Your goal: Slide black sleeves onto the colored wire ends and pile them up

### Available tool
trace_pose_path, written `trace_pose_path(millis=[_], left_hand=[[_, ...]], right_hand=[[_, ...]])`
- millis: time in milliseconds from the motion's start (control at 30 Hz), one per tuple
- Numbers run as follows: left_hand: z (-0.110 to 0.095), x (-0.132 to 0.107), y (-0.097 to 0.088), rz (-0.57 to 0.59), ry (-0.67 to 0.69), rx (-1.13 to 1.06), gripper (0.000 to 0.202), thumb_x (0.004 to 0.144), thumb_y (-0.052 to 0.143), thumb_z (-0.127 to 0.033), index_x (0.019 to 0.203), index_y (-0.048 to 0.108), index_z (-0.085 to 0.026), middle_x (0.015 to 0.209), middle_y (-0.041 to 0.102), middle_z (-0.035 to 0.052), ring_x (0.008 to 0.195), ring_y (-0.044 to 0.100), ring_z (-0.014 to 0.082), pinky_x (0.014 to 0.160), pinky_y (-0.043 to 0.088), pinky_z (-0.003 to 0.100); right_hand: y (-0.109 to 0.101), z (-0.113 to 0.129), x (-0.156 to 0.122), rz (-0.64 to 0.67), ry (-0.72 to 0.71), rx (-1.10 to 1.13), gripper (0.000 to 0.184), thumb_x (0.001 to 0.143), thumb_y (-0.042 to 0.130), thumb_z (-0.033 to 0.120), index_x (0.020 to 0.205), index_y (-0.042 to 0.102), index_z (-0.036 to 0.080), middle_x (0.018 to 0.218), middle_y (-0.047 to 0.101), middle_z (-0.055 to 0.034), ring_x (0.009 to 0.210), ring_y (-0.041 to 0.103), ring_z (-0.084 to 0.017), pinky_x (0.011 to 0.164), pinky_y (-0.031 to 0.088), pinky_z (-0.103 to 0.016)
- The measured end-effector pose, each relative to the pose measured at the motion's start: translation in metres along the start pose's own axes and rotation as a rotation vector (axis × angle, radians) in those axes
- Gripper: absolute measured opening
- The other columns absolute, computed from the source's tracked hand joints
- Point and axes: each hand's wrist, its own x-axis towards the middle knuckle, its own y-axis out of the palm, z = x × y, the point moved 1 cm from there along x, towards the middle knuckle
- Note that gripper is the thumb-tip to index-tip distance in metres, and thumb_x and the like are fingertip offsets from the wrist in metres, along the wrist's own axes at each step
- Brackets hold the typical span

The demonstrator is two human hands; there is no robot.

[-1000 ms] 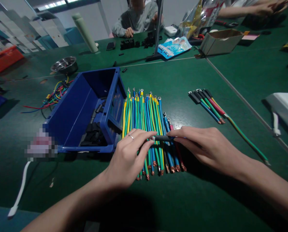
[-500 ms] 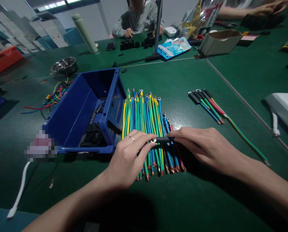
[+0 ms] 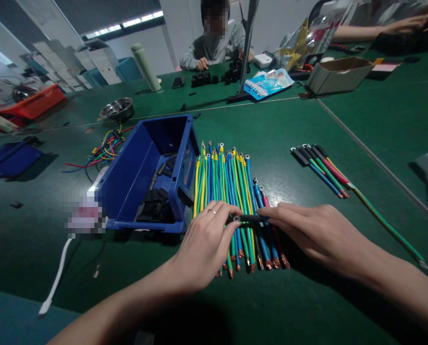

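Between my hands lies a short cable, held crosswise over the cable row, with a black sleeve (image 3: 251, 218) on it and a metal ring terminal (image 3: 236, 219) at its left end. My left hand (image 3: 205, 239) is closed in a pinch at the terminal end. My right hand (image 3: 307, 227) grips the other end with its fingertips, hiding most of the wire. Beneath them a row of green, yellow and blue cables (image 3: 219, 179) with ring terminals and bare copper ends lies on the table. A red cable (image 3: 266, 200) is at the row's right side.
Left of the row stands a blue bin (image 3: 118, 191) with black sleeves (image 3: 156, 203) inside. Several sleeved cables (image 3: 323, 165) lie at right. Farther back are a steel bowl (image 3: 117, 109), a cardboard box (image 3: 338, 76), a blue pouch (image 3: 269, 84) and a seated person (image 3: 217, 43).
The view has shifted, so the table's things appear farther right and slightly lower. Both hands keep their hold on the sleeved cable, with little change in grip.
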Motion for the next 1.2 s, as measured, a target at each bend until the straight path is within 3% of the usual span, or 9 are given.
trace_pose_path(millis=[367, 633, 800, 1200], left_hand=[[-0.0046, 0.0007, -0.0038, 0.033, 0.01, 0.028, 0.012, 0.099, 0.05, -0.014, 0.109, 0.056, -0.015, 0.107, 0.063, 0.0068, 0.102, 0.055, 0.0222, 0.091, 0.044, 0.037], [-0.0063, -0.0003, -0.0035, 0.057, 0.04, 0.041, 0.023, 0.103, 0.039, -0.015, 0.094, 0.06, -0.014, 0.096, 0.064, 0.0069, 0.093, 0.054, 0.0223, 0.085, 0.045, 0.038], [-0.0064, 0.0017, -0.0037, 0.047, 0.038, 0.027, 0.025, 0.102, 0.038, -0.014, 0.09, 0.06, -0.014, 0.091, 0.063, 0.0065, 0.09, 0.053, 0.0217, 0.083, 0.045, 0.038], [-0.0069, 0.0022, -0.0056, 0.036, 0.059, 0.008, 0.023, 0.101, 0.041, -0.013, 0.091, 0.062, -0.015, 0.089, 0.065, 0.0055, 0.087, 0.054, 0.0208, 0.082, 0.045, 0.036]], right_hand=[[0.0035, -0.0034, -0.0017, -0.048, -0.018, -0.051, 0.035, 0.1, 0.036, 0.019, 0.133, 0.046, 0.018, 0.104, 0.074, -0.0074, 0.064, 0.071, -0.016, 0.049, 0.042, -0.028], [0.001, 0.0022, 0.0028, -0.086, -0.057, -0.049, 0.022, 0.101, 0.038, 0.025, 0.115, 0.054, 0.019, 0.084, 0.072, -0.0029, 0.06, 0.068, -0.014, 0.051, 0.044, -0.027], [0.0012, 0.0027, 0.0018, -0.142, -0.065, -0.087, 0.022, 0.1, 0.041, 0.026, 0.116, 0.054, 0.017, 0.082, 0.072, -0.0038, 0.06, 0.068, -0.015, 0.051, 0.044, -0.027], [-0.0001, 0.0016, 0.001, -0.096, -0.076, -0.042, 0.021, 0.098, 0.042, 0.021, 0.109, 0.059, 0.017, 0.08, 0.069, -0.0038, 0.061, 0.064, -0.014, 0.052, 0.039, -0.027]])
